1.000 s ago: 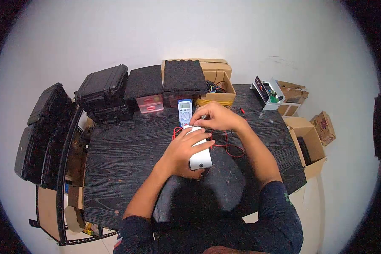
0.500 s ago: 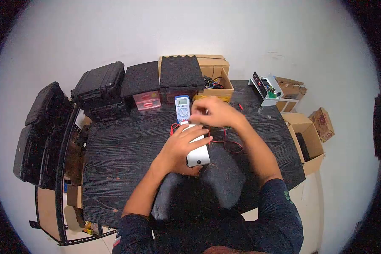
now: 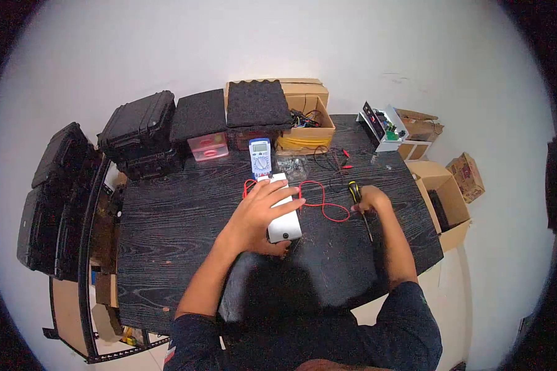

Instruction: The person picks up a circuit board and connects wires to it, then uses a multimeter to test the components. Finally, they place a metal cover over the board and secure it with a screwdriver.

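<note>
- On the black table, near its middle, sits a white box with a small dark round spot on its near end.
- The left hand holds the white box. Its fingers are spread across the top, and its thumb is down by the near end.
- The right hand is to the right, well apart from the white box. Its fingers are curled and touch a screwdriver where the handle meets the metal part. I cannot tell if they pinch it tight.
- The screwdriver has a yellow and black handle. The handle points away from the person, and the thin metal part points back toward the person.
- Just past the far end of the white box is a blue and white meter with a small screen and a round dial.
- A red wire curls on the table between the white box and the right hand.
- Past the wire are two red clips, and a clear bag lies beside the meter.
- At the back is an open cardboard box with dark wires in it.
- Far to the right is a white case with green parts inside.
</note>
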Action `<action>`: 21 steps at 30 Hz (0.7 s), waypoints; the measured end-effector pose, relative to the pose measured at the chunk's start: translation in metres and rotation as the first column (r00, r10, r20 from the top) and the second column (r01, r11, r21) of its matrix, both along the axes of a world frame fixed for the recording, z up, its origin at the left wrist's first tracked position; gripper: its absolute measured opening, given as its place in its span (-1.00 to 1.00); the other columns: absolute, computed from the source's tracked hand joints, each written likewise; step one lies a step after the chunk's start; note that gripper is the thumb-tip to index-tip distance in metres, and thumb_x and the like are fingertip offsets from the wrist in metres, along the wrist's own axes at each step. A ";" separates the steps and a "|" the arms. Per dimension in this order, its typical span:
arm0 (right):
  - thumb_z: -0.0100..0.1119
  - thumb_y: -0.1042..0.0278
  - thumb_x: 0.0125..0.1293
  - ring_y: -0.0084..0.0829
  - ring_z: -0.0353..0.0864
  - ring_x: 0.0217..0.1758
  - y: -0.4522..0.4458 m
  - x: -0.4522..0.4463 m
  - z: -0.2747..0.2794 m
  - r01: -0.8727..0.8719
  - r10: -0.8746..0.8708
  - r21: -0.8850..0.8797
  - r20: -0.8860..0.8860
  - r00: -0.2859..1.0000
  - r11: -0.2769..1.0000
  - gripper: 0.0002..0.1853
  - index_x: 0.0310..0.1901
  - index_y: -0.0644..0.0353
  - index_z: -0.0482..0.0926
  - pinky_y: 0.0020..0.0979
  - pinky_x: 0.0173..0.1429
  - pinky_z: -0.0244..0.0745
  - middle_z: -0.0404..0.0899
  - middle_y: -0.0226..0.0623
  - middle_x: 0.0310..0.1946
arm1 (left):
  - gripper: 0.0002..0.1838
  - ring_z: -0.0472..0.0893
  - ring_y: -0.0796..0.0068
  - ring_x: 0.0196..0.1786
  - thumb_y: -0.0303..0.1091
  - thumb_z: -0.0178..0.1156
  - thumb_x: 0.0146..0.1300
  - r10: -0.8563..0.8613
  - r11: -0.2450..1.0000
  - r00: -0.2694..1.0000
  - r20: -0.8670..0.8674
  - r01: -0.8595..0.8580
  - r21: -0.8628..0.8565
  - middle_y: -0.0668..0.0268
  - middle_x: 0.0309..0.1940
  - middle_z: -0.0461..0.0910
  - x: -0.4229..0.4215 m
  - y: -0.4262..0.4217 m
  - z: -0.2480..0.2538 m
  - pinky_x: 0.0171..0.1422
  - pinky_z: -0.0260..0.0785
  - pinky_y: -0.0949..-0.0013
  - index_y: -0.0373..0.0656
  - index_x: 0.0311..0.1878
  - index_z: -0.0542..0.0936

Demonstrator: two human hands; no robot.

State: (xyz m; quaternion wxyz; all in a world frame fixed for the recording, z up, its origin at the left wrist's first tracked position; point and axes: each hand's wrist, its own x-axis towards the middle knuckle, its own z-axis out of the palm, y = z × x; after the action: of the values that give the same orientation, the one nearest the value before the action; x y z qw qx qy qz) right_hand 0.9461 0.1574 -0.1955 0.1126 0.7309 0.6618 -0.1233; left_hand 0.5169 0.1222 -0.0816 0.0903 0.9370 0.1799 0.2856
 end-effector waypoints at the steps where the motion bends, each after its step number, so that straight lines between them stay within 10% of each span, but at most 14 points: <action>1: 0.51 0.06 0.14 0.11 0.78 -0.04 -0.001 0.003 -0.006 -0.016 0.016 0.006 -0.049 0.999 1.000 -0.58 -0.25 0.33 0.76 -0.02 0.05 0.65 0.77 0.14 -0.19 | 0.00 0.42 -0.07 0.49 -0.12 0.62 -0.37 -0.004 1.000 1.000 0.002 0.004 -0.005 0.11 0.37 0.53 0.000 0.000 0.000 0.62 0.15 -0.21 -0.01 0.36 0.59; 4: 0.55 0.01 0.04 0.09 0.76 0.06 0.003 0.012 0.004 0.040 -0.045 -0.028 -0.181 0.982 0.999 -0.46 -0.08 0.31 0.73 -0.05 0.16 0.64 0.75 0.19 -0.07 | 0.00 0.42 -0.07 0.50 -0.11 0.61 -0.36 0.002 1.000 1.000 -0.014 -0.002 0.008 0.10 0.38 0.53 0.000 0.001 -0.001 0.62 0.16 -0.21 -0.01 0.37 0.59; 6: 0.37 0.38 0.19 -0.10 0.77 -0.13 0.001 0.005 0.039 -0.143 0.217 0.246 -0.305 0.927 0.959 -0.62 0.03 0.32 0.58 -0.12 0.01 0.63 0.75 0.01 -0.16 | 0.01 0.42 -0.06 0.51 -0.11 0.61 -0.36 0.008 1.000 1.000 -0.009 -0.008 0.010 0.09 0.39 0.53 0.000 0.001 -0.002 0.62 0.16 -0.21 -0.01 0.37 0.59; 8: 0.23 0.47 0.42 -0.52 0.62 -0.22 -0.001 -0.030 0.092 -0.143 0.367 0.400 -0.569 0.736 0.905 -0.67 0.18 0.28 0.49 -0.34 -0.14 0.64 0.60 -0.35 -0.24 | 0.01 0.42 -0.05 0.52 -0.10 0.60 -0.35 0.014 1.000 1.000 -0.014 -0.014 0.011 0.09 0.40 0.52 0.000 0.000 -0.003 0.62 0.17 -0.21 0.00 0.38 0.58; 10: 0.16 0.36 0.57 -0.55 0.62 -0.18 -0.003 -0.085 0.140 0.002 0.321 0.334 -0.906 0.275 0.943 -0.60 0.34 0.23 0.41 -0.43 -0.16 0.64 0.59 -0.35 -0.09 | 0.00 0.42 -0.04 0.52 -0.10 0.60 -0.34 0.020 1.000 0.999 -0.029 -0.019 0.017 0.09 0.41 0.52 0.000 0.000 -0.002 0.62 0.17 -0.22 0.00 0.38 0.58; 13: 0.09 0.30 0.64 -0.54 0.62 -0.09 0.007 -0.143 0.173 0.027 0.528 0.528 -0.849 0.000 0.849 -0.46 0.54 0.24 0.27 -0.43 -0.09 0.66 0.56 -0.31 0.03 | 0.00 0.42 -0.03 0.53 -0.10 0.60 -0.33 0.015 1.000 0.999 -0.032 -0.015 0.014 0.11 0.42 0.51 -0.001 0.000 -0.001 0.61 0.18 -0.22 0.01 0.38 0.58; 21: 0.02 0.36 0.65 -0.54 0.62 -0.04 0.031 -0.219 0.203 -0.078 0.647 0.653 -0.757 -0.088 0.753 -0.43 0.59 0.24 0.19 -0.44 0.02 0.67 0.55 -0.28 0.09 | 0.00 0.42 -0.01 0.53 -0.10 0.60 -0.32 0.021 1.000 0.999 -0.031 -0.020 0.013 0.14 0.43 0.52 -0.001 0.000 -0.002 0.61 0.18 -0.22 0.04 0.40 0.57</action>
State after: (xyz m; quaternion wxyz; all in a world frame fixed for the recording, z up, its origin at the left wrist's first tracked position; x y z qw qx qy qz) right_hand 0.7269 0.1888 0.0071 -0.4965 0.2221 0.7338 -0.4071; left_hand 0.5161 0.1224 -0.0838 0.0785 0.9400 0.1891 0.2730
